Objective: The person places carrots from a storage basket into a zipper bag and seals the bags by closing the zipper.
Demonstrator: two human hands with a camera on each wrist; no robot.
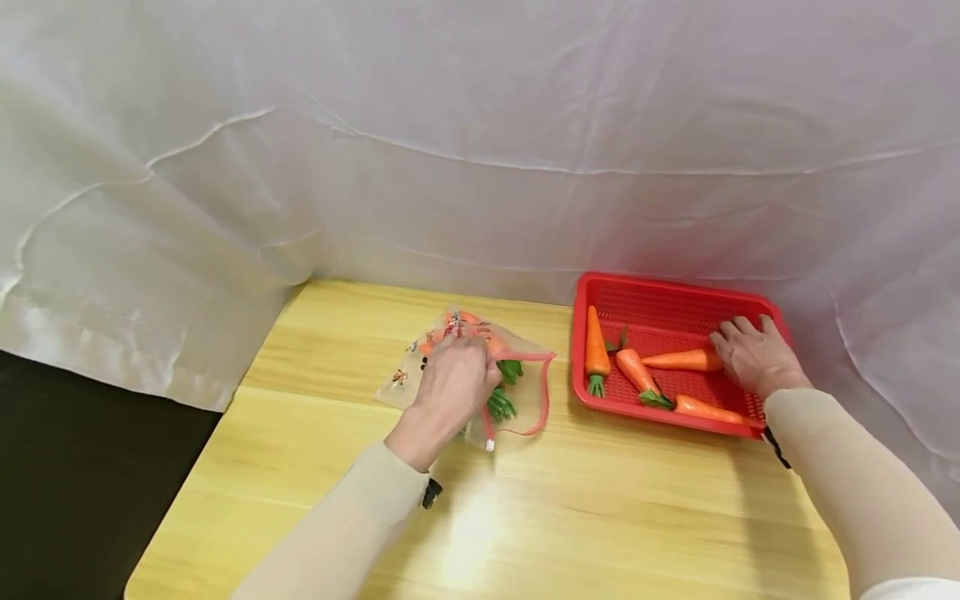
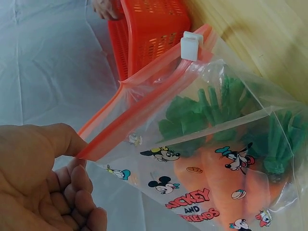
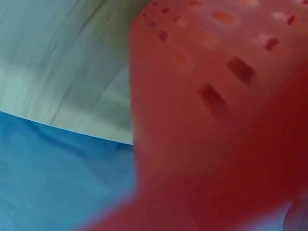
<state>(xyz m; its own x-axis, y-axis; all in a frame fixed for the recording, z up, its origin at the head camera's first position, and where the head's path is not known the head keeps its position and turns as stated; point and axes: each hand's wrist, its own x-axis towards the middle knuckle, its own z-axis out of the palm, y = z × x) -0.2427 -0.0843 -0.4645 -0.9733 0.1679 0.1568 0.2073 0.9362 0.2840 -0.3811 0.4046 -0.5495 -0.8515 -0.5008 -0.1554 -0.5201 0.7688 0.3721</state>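
Note:
My left hand [image 1: 457,375] pinches the red-edged mouth of a clear slider bag [image 2: 130,115] between thumb and finger. Printed cartoon figures cover the bag, and carrots [image 2: 211,178] with green tops show through it. Its white slider [image 2: 189,46] sits at one end of the zip, and the mouth gapes in the head view. My right hand [image 1: 757,354] reaches into the right side of a red plastic basket [image 1: 675,287], fingers bent downward beside the thick end of a carrot [image 1: 678,360]. I cannot tell whether it grips that carrot, as its fingertips are hidden.
Other carrots lie in the basket: one at its left side [image 1: 596,346], one slanting near the middle [image 1: 636,368] and one along the front wall [image 1: 705,409]. The wooden table [image 1: 300,467] backs onto a pale hanging cloth [image 1: 450,208]. A dark area [image 1: 82,475] borders the table's left edge.

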